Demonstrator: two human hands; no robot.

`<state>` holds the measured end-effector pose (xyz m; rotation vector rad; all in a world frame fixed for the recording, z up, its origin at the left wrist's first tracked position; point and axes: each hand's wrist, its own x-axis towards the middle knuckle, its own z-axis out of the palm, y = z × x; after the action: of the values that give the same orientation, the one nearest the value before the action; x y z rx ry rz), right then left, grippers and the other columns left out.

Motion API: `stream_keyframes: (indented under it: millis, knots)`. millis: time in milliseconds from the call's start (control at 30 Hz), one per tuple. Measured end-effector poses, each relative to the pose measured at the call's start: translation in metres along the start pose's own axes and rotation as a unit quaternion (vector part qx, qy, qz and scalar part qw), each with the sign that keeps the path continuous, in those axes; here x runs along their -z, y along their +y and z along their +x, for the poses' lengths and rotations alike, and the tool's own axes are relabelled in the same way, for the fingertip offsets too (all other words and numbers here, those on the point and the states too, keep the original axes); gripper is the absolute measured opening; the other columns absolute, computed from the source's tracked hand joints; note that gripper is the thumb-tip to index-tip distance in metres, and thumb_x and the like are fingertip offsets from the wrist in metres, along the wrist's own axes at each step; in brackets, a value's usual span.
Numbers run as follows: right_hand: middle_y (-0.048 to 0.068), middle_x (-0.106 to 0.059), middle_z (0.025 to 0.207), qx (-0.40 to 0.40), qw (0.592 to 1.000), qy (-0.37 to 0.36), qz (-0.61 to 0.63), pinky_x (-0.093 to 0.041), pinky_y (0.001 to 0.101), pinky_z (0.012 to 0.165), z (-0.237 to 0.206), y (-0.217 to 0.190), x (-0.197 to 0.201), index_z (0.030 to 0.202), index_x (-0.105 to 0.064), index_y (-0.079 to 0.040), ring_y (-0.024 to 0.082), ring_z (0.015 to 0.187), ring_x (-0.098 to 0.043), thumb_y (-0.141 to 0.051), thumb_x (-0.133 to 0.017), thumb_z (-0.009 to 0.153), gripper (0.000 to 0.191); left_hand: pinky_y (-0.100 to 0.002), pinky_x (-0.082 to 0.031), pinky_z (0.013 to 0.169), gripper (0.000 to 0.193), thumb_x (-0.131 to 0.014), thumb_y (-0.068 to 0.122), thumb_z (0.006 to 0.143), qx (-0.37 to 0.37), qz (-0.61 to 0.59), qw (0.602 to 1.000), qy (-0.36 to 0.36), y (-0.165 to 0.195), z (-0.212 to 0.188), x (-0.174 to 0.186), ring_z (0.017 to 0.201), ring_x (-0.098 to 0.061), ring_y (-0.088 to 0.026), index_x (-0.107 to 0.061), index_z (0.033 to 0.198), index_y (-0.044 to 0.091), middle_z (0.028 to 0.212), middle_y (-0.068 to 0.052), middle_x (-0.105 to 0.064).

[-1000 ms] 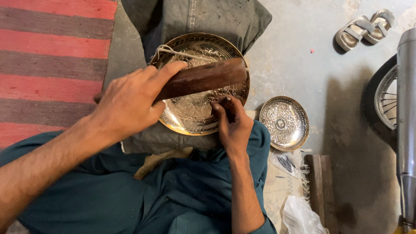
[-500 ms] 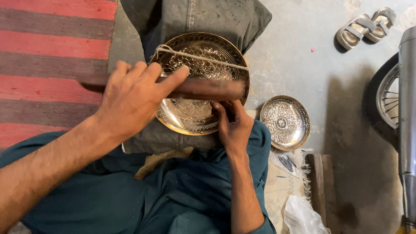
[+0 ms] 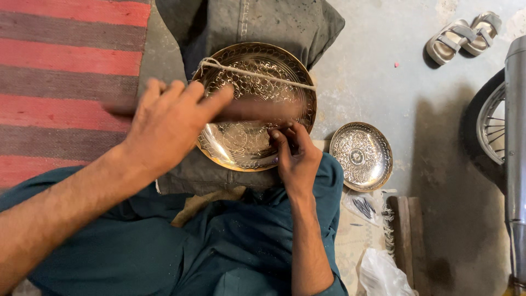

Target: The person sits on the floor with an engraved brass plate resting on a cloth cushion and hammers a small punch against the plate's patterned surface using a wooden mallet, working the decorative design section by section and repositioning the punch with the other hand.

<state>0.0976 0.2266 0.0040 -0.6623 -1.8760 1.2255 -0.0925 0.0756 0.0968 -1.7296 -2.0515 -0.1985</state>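
My left hand [image 3: 167,123] grips a wooden bar [image 3: 246,112] — blurred, long axis left-right across the engraved brass plate [image 3: 249,145] on the grey cushion [image 3: 219,175]. My right hand [image 3: 296,156] pinches a small tool, too hidden to make out, against the plate. A string [image 3: 257,73] crosses above; a smaller engraved dish [image 3: 361,156] lies right.

Left hand [image 3: 170,123] raised, fingers curled in a grip; right hand [image 3: 296,159] low, fingertips pinched.

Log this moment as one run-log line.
left hand: swinging wooden block | right hand: pinching small tool on engraved brass plate | plate: on grey cushion
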Motion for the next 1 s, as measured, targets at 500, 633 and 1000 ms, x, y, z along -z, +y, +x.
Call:
stream_keyframes:
  millis: [500,633,1000]
  knots:
    - [0.010,-0.079,0.102,-0.026,1.000,-0.004,0.013,-0.063,0.0265,0.081,0.0005,0.0041,-0.0004,0.119,-0.064,0.004,0.013,0.091,-0.076,0.000,-0.066,0.101,0.019,-0.042,-0.042,0.070,0.052,-0.062,0.009,0.098,0.002,-0.029,0.999,-0.024,-0.0030,0.0003,-0.0011,0.078,-0.064,-0.023,-0.054,0.148,0.019,0.089,-0.005,-0.063]
    - [0.011,-0.079,0.102,-0.022,1.000,-0.005,-0.006,-0.063,0.0266,0.080,-0.0003,0.0038,0.0004,0.122,-0.064,0.003,0.013,0.092,-0.076,0.000,-0.067,0.099,0.023,-0.042,-0.043,0.072,0.053,-0.061,0.010,0.097,0.000,0.007,0.999,-0.046,-0.0036,0.0027,-0.0025,0.079,-0.065,-0.021,-0.053,0.149,0.020,0.090,-0.005,-0.064]
    - [0.011,-0.078,0.103,-0.017,1.000,-0.002,-0.003,-0.062,0.0270,0.081,0.0006,0.0023,0.0005,0.125,-0.063,0.003,0.014,0.093,-0.075,0.001,-0.067,0.098,0.027,-0.042,-0.044,0.073,0.063,-0.061,0.009,0.090,0.003,-0.017,0.999,-0.043,-0.0027,0.0019,-0.0004,0.084,-0.066,-0.023,-0.052,0.151,0.020,0.094,-0.007,-0.066]
